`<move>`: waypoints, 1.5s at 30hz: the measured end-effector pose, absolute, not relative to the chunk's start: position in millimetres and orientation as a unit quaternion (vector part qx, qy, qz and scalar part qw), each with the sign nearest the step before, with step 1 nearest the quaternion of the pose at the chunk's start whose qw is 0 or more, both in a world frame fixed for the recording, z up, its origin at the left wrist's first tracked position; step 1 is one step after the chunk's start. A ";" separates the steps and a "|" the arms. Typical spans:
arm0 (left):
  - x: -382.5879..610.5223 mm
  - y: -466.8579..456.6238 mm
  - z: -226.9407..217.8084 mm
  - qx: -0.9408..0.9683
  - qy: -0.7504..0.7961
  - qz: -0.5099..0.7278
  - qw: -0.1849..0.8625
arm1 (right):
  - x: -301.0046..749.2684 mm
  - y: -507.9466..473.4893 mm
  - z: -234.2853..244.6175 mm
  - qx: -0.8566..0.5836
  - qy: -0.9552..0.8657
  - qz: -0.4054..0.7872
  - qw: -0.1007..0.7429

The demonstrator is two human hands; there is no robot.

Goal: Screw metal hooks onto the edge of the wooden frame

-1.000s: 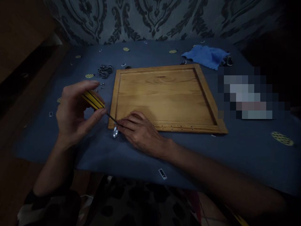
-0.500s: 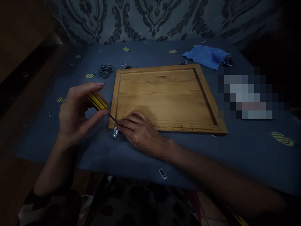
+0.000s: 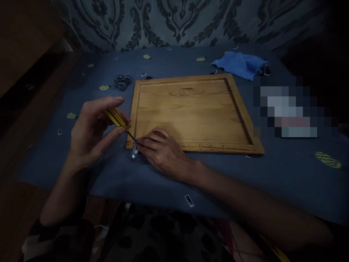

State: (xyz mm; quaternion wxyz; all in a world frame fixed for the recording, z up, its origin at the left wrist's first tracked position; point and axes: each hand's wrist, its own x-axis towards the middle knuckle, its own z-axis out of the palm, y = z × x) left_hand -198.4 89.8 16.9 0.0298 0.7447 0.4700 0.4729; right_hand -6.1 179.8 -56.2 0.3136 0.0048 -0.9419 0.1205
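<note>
My left hand [image 3: 95, 131] is closed around the yellow-and-black handle of a screwdriver [image 3: 114, 117]. Its thin shaft slants down to the near left corner of a framed wooden board [image 3: 185, 109]. At that corner a small silver metal fitting [image 3: 134, 150] sticks out over the board's front edge. My right hand [image 3: 163, 154] lies on the front rail, its fingertips pinched together at the screwdriver's tip. Whatever those fingertips hold is hidden from me. Several small dark holes run along the front rail to the right of that hand.
A dark blue patterned cloth [image 3: 152, 182] covers the table. Several dark metal hooks or clips [image 3: 122, 82] lie beyond my left hand. A blue rag [image 3: 240, 64] rests at the back right, near a blurred-out patch. A patterned wall covering [image 3: 180, 22] rises behind.
My left hand and the screwdriver handle have shifted slightly to the right, with the tip staying at the corner. My right hand and the board have stayed in place.
</note>
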 end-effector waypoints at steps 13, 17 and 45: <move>-199.5 91.9 18.1 0.734 0.473 0.487 -0.006 | -5.6 180.2 -56.7 0.004 -0.945 0.121 0.304; -198.2 90.8 18.7 0.725 0.485 0.488 -0.006 | -5.5 180.4 -57.1 0.006 -0.944 0.122 0.306; -204.9 83.3 14.6 0.704 0.543 0.457 -0.032 | -5.5 180.7 -55.7 0.011 -0.943 0.125 0.309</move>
